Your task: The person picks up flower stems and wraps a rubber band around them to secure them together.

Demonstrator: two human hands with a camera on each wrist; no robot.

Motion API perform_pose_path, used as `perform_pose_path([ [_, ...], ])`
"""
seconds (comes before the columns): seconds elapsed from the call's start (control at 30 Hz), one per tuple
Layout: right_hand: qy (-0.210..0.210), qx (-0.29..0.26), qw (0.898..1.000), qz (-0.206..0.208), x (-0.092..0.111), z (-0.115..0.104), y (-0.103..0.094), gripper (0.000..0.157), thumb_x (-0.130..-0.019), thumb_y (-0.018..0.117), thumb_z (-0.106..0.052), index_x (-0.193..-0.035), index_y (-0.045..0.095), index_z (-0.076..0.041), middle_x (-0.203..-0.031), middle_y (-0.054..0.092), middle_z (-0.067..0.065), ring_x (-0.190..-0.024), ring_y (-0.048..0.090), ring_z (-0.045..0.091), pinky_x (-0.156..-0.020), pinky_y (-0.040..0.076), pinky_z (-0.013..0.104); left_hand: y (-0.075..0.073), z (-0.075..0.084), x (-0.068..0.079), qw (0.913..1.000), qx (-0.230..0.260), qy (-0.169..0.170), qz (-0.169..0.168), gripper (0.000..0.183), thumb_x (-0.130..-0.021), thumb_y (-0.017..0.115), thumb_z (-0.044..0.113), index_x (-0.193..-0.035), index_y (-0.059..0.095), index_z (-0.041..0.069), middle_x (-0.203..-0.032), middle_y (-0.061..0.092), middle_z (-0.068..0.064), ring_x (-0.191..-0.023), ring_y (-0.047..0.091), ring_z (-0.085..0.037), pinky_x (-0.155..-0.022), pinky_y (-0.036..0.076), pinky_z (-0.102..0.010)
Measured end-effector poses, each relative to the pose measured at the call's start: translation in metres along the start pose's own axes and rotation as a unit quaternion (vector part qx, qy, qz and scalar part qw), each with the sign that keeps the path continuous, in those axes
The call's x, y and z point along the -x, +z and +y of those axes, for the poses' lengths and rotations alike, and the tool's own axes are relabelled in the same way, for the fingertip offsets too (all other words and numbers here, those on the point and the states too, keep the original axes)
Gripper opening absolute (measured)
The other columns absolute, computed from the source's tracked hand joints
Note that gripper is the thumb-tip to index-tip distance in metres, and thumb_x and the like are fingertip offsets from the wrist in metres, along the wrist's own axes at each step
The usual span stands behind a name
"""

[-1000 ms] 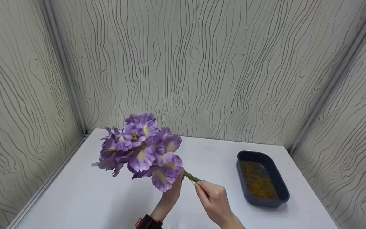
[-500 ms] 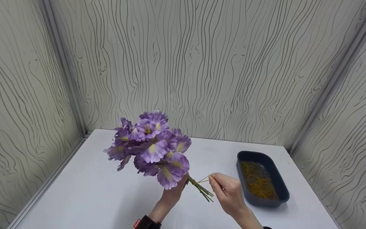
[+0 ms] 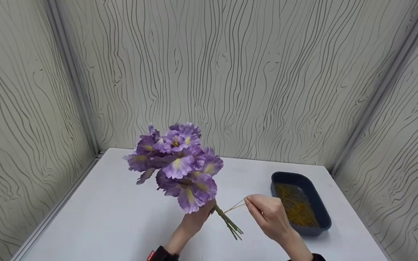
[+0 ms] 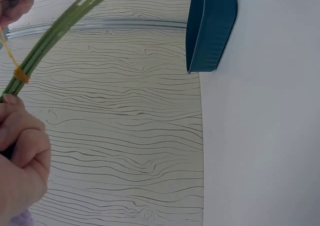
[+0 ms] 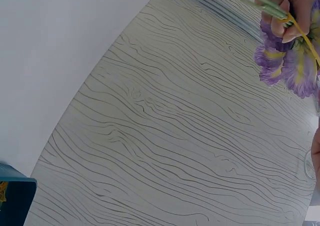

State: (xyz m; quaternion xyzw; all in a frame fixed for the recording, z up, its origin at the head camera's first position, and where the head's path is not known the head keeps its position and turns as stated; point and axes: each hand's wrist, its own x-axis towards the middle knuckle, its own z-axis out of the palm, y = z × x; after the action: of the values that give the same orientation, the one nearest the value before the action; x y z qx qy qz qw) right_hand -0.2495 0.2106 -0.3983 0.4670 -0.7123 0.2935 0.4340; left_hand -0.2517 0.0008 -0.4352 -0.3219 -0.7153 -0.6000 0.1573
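Note:
A bunch of purple artificial flowers (image 3: 180, 166) with yellow-streaked petals is held tilted above the white table. My left hand (image 3: 197, 219) grips its green stems (image 4: 57, 28) just under the blooms, the fingers curled round them. A yellow rubber band (image 4: 21, 75) is wound round the stems below that hand. To the right, my right hand (image 3: 269, 214) pinches the band's free loop and holds it stretched away from the stems. In the right wrist view the taut band runs from the stems toward the right hand (image 5: 316, 156), which is mostly cut off by the frame edge.
A dark blue plastic bin (image 3: 308, 231) with many loose yellow rubber bands (image 3: 298, 210) stands at the right of the white table (image 3: 96, 217), partly behind the right hand. Wood-grain patterned panels (image 3: 209, 72) enclose the back and both sides.
My right hand has moved from the stems out to the right, drawing the band's loop out with it. The bunch has shifted right, and its stem ends have come into sight.

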Motion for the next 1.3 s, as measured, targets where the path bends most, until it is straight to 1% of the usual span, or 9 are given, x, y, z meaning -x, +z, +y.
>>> perform_pose_path([
  [0.07,-0.001,0.003,1.000,0.003,0.001,0.003,-0.001,0.020,-0.094,0.048,-0.014,-0.080,0.061,-0.009,-0.062,0.047,-0.009,-0.050,0.038,0.000,-0.047,0.035,0.013,-0.001,0.014,-0.003,0.9908,0.109,-0.080,0.007,0.024,-0.088,0.041,-0.005,-0.064,0.044,-0.009,-0.055,0.039,0.007,-0.046,0.032,-0.001,-0.043,0.028,-0.016],
  [0.23,0.002,-0.008,1.000,0.018,0.004,0.009,0.001,0.020,-0.094,0.048,-0.014,-0.082,0.061,-0.007,-0.065,0.050,-0.007,-0.053,0.043,0.002,-0.048,0.037,0.015,-0.002,0.035,-0.010,0.9817,0.162,-0.094,-0.033,0.029,-0.091,0.037,-0.002,-0.064,0.041,-0.011,-0.052,0.038,0.003,-0.040,0.029,-0.002,-0.039,0.024,-0.017],
  [0.47,-0.016,0.006,1.000,0.022,0.008,0.014,0.007,0.019,-0.094,0.049,-0.014,-0.083,0.063,-0.005,-0.067,0.053,-0.004,-0.055,0.049,0.006,-0.050,0.042,0.019,-0.005,0.040,-0.011,0.9701,0.196,-0.128,-0.064,0.033,-0.095,0.034,0.003,-0.067,0.040,-0.014,-0.052,0.038,0.002,-0.041,0.029,-0.002,-0.039,0.024,-0.017],
  [0.6,-0.026,0.019,0.999,0.015,0.009,0.015,0.008,0.018,-0.093,0.050,-0.013,-0.082,0.062,-0.006,-0.066,0.051,-0.005,-0.054,0.047,0.006,-0.050,0.043,0.020,-0.007,0.038,-0.011,0.9703,0.201,-0.120,-0.061,0.033,-0.095,0.034,0.002,-0.068,0.040,-0.016,-0.052,0.039,0.003,-0.040,0.030,-0.002,-0.039,0.025,-0.017],
  [0.7,-0.038,0.029,0.999,0.006,0.011,0.016,0.009,0.017,-0.093,0.050,-0.013,-0.083,0.062,-0.006,-0.065,0.049,-0.005,-0.052,0.044,0.005,-0.048,0.041,0.018,-0.008,0.035,-0.011,0.9713,0.209,-0.094,-0.065,0.033,-0.095,0.033,-0.001,-0.066,0.040,-0.015,-0.051,0.037,0.002,-0.040,0.030,-0.002,-0.038,0.025,-0.018],
  [0.87,-0.059,0.058,0.997,-0.003,0.016,0.019,0.012,0.018,-0.094,0.049,-0.013,-0.085,0.063,-0.005,-0.065,0.049,-0.004,-0.051,0.045,0.006,-0.046,0.039,0.017,-0.006,0.019,-0.009,0.9632,0.248,-0.070,-0.077,0.034,-0.095,0.030,0.000,-0.064,0.039,-0.012,-0.046,0.033,-0.002,-0.039,0.030,-0.005,-0.036,0.023,-0.023],
  [1.03,-0.042,0.066,0.997,-0.002,0.019,0.022,0.014,0.019,-0.094,0.049,-0.013,-0.085,0.064,-0.005,-0.067,0.052,-0.004,-0.053,0.047,0.006,-0.047,0.040,0.017,-0.001,0.011,-0.011,0.9554,0.280,-0.046,-0.083,0.036,-0.096,0.032,0.007,-0.065,0.038,-0.011,-0.045,0.029,-0.007,-0.039,0.029,-0.006,-0.034,0.021,-0.025],
  [1.17,-0.024,0.061,0.998,0.009,0.018,0.024,0.018,0.019,-0.093,0.049,-0.013,-0.084,0.064,-0.005,-0.067,0.051,-0.005,-0.053,0.043,0.004,-0.046,0.038,0.015,0.001,0.013,-0.013,0.9507,0.298,-0.028,-0.081,0.038,-0.096,0.034,0.012,-0.066,0.038,-0.011,-0.046,0.030,-0.003,-0.039,0.029,-0.005,-0.034,0.021,-0.026],
  [1.3,-0.011,0.058,0.998,0.023,0.018,0.026,0.025,0.019,-0.093,0.049,-0.014,-0.084,0.064,-0.005,-0.068,0.054,-0.004,-0.053,0.043,0.004,-0.046,0.038,0.015,0.003,0.017,-0.016,0.9487,0.304,-0.010,-0.086,0.038,-0.096,0.032,0.010,-0.065,0.038,-0.010,-0.045,0.028,-0.009,-0.039,0.029,-0.005,-0.033,0.021,-0.027],
])
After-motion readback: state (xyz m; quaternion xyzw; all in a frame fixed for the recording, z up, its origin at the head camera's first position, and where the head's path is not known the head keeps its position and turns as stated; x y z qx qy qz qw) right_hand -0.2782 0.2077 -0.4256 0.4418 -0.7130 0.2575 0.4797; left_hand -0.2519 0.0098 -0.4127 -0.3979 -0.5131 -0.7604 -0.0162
